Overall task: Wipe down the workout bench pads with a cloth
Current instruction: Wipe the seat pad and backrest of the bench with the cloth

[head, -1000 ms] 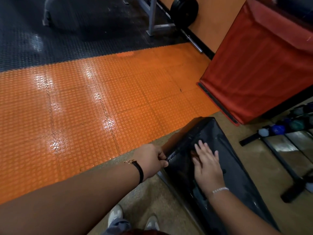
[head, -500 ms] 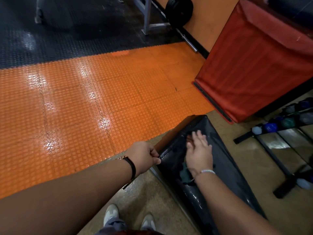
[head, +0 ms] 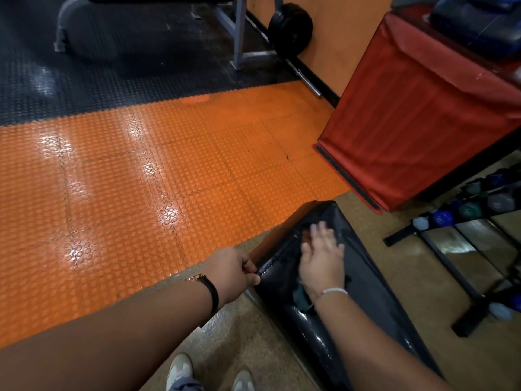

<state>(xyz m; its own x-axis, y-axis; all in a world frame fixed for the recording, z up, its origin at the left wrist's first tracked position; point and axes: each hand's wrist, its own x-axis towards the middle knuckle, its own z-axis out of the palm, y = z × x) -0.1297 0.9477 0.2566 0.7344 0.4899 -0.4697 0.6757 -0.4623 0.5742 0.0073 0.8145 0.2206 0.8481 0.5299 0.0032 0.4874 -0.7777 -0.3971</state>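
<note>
Orange studded floor tiles (head: 118, 193) fill the left of my view, and against them my left arm reaches across toward the bench. My left hand (head: 232, 270) is curled shut, thumb and fingers pinching the near left edge of the black bench pad (head: 375, 289), just as it did a second ago; it has not shifted along the edge, so it is my anchor while the other hand works.

Next to it, my right hand (head: 321, 259) lies flat on the pad with the fingers spread and pressed down. A second ago it sat lower on the pad; now it has slid up toward the far end, and the fingertips are blurred, so I judge the stroke to be in mid-sweep. The cloth (head: 302, 299) is mostly hidden under my palm; only a dark greenish corner shows beside my wrist, touching the pad.

I read that as the upper part of this pad getting its pass now. The glossy stretch nearer me, under my forearm, has wet-looking highlights, though I cannot tell whether it is already wiped.

Further right stands the red padded block (head: 417, 108), apart from the pad, and beyond it a rack of small dumbbells (head: 462, 213).
</note>
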